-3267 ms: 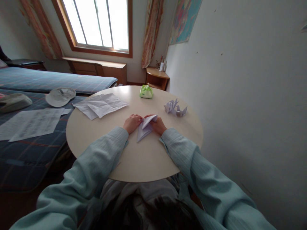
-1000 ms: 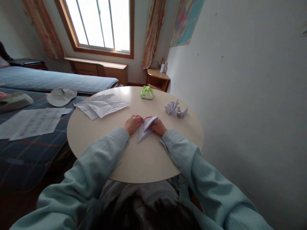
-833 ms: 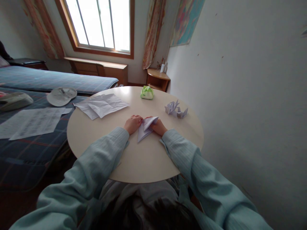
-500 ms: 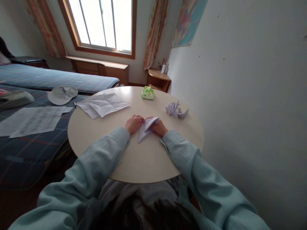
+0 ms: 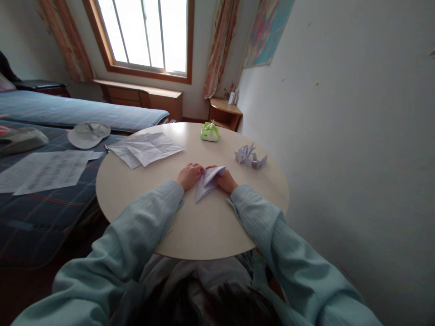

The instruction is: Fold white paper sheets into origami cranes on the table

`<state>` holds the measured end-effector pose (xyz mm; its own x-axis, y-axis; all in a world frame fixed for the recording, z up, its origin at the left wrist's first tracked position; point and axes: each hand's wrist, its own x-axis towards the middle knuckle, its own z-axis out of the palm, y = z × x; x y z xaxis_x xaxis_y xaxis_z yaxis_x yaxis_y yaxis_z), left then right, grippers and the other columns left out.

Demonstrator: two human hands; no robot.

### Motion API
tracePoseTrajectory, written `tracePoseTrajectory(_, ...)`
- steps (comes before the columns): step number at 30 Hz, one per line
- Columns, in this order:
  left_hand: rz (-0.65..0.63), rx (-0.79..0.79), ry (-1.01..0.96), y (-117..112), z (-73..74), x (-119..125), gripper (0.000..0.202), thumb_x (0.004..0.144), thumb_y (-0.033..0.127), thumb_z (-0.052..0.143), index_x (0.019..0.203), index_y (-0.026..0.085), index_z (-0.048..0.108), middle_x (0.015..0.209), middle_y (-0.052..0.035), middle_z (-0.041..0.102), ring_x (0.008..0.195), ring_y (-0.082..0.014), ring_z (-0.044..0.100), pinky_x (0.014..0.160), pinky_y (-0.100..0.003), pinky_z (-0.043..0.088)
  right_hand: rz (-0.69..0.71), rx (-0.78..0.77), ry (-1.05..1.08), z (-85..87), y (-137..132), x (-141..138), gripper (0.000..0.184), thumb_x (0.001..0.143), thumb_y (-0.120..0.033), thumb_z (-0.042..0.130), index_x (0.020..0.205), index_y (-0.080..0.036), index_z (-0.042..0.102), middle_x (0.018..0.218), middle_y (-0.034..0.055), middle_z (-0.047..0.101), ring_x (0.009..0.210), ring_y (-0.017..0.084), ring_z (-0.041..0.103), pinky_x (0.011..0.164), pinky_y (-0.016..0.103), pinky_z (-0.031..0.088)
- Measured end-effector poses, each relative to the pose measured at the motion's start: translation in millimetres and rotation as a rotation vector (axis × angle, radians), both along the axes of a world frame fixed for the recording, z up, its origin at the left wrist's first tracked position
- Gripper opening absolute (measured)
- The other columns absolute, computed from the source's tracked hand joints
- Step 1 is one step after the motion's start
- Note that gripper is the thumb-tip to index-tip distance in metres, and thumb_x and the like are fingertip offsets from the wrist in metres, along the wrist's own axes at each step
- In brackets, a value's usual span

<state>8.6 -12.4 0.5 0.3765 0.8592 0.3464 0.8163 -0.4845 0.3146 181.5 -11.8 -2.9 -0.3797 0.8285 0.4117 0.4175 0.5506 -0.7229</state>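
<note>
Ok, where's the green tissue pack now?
In the head view, the green tissue pack sits near the far edge of the round table, beyond and left of the folded paper figures.

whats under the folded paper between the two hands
The pale tabletop shows around the folded paper; whatever lies directly beneath is covered. Part of the right hand is also hidden by the paper.

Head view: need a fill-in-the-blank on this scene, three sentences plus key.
Left hand and right hand hold the folded paper; creased sheets lie to its ____.
The standing paper shapes lie to its ____.
The packet near the far edge of the table is white and ____.
Missing words: left; right; green.
</note>
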Motion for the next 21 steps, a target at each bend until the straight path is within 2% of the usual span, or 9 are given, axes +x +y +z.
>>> tracePoseTrajectory(14, 0.033, -0.006, 0.039, -5.0, 5.9, 1.2, 0.026, 0.084, 0.023, 0.038, 0.099, 0.019, 0.059, 0.101, -0.0044, 0.062, 0.096, -0.0188, 0.052, 0.087, -0.031, 0.042, 0.002, 0.020, 0.068, 3.7, -3.0, -0.9, 0.034, 0.064, -0.002, 0.045, 0.085, -0.018, 0.066, 0.094, 0.0022, 0.067, 0.088, 0.014, 0.060, 0.085, 0.027, 0.045)
tracePoseTrajectory(21, 0.018, -0.021, 0.025, -4.5, 5.2, -0.7, 0.023, 0.081, 0.015, 0.039, 0.092, 0.021, 0.059, 0.098, -0.0046, 0.062, 0.097, -0.0188, 0.051, 0.084, -0.030, 0.042, -0.026, -0.067, 0.076, 7.5, -8.8, -2.0, 0.036, 0.063, -0.001, 0.045, 0.086, -0.017, 0.067, 0.091, 0.0031, 0.069, 0.087, 0.016, 0.062, 0.080, 0.027, 0.048)
